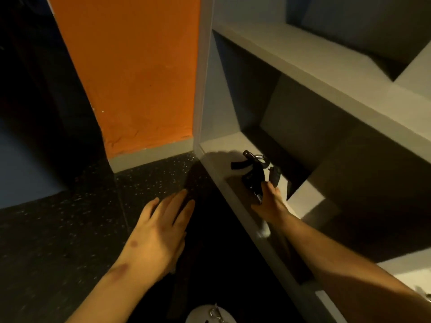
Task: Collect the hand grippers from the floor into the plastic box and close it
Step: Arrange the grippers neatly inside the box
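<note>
My right hand reaches into the lowest compartment of a grey shelf unit and is closed on a black hand gripper with a metal spring at its top. The gripper sits just above the shelf floor. My left hand hovers flat over the dark speckled floor, fingers spread, holding nothing. No plastic box can be made out with certainty.
The grey shelf unit fills the right side, its front edge running diagonally. An orange wall panel with a grey skirting stands behind. A pale round object with a metal piece lies at the bottom edge.
</note>
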